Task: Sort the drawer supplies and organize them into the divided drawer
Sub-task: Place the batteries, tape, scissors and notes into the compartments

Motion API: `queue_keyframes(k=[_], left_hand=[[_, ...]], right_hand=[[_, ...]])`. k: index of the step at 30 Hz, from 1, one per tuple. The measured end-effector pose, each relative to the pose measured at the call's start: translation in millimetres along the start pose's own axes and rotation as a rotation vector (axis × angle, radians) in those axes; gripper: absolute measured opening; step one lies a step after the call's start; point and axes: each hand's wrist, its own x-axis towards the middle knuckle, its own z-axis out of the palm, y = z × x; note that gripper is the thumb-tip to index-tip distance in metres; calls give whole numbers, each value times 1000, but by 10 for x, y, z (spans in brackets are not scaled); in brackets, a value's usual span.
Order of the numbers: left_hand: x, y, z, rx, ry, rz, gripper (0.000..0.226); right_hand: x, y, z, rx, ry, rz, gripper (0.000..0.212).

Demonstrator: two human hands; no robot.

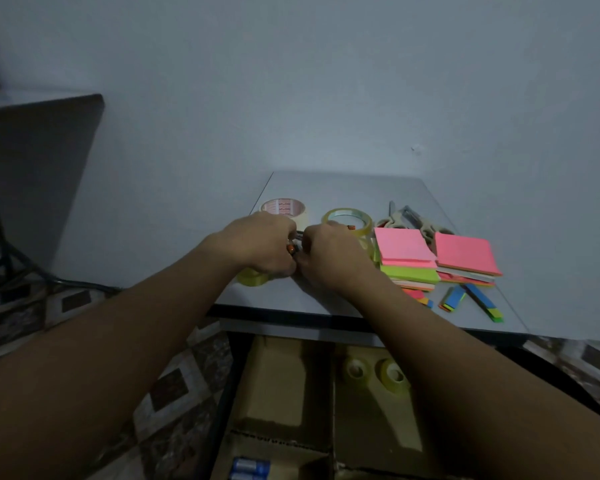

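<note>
Both my hands meet over the small grey table (326, 299). My left hand (260, 242) and my right hand (329, 252) curl round small dark items with orange tips (292, 248); what they are I cannot tell. A yellowish tape roll (253, 277) peeks out under my left hand. A cream tape roll (284, 208) and a clear yellow tape roll (347, 219) lie just beyond the hands. Below the table the cardboard divided drawer (284, 386) stands open, with two tape rolls (378, 372) in its right compartment and blue batteries (250, 469) in a near one.
To the right on the table lie two stacks of pink and green sticky notes (437, 256), scissors (406, 220) behind them, and coloured flag strips (465, 299) near the front edge. A dark shelf (39, 140) stands at the left; patterned floor lies below.
</note>
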Motion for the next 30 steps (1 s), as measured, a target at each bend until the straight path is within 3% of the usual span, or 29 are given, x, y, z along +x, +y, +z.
queue_keyframes(k=[8, 30], left_hand=[[29, -20, 36, -11, 7, 27, 48], [-116, 65, 64, -104, 69, 148, 41]], right_hand=[[-44, 33, 15, -8, 10, -27, 14], [-270, 55, -144, -52, -3, -57, 19]])
